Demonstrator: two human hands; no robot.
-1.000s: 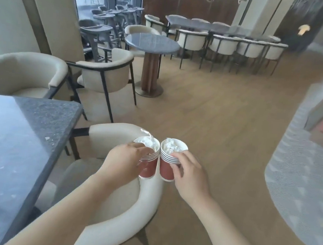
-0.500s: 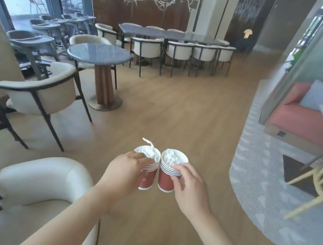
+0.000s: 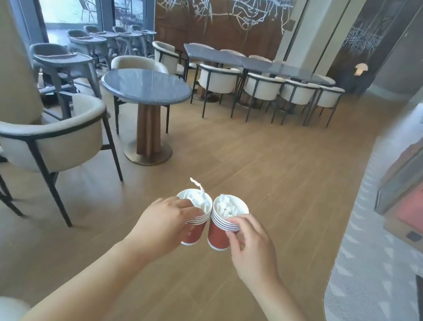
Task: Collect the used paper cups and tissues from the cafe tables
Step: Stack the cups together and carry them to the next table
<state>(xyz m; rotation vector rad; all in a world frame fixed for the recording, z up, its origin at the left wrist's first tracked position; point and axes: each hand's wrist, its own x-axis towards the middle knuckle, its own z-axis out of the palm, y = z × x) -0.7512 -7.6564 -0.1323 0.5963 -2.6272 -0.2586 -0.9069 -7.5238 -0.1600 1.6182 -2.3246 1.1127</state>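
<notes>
Head view: left hand [image 3: 163,223] grips one tissue-stuffed paper cup [image 3: 193,235], right hand [image 3: 250,246] grips the second cup [image 3: 217,236], side by side over the wooden floor [image 3: 257,165]; carrying both upright should keep the tissues [image 3: 227,208] in.

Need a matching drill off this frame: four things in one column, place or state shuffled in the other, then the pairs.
Column 1
1. left cup, gripped by left hand
2. right cup, gripped by right hand
3. round table
4. long table

Column 2
A. white chairs line its near side
B. tissue strip pokes above the rim
C. stands on one brown pedestal
D. crumpled tissue sits about level with the rim

Pairs: 1-B, 2-D, 3-C, 4-A
</notes>
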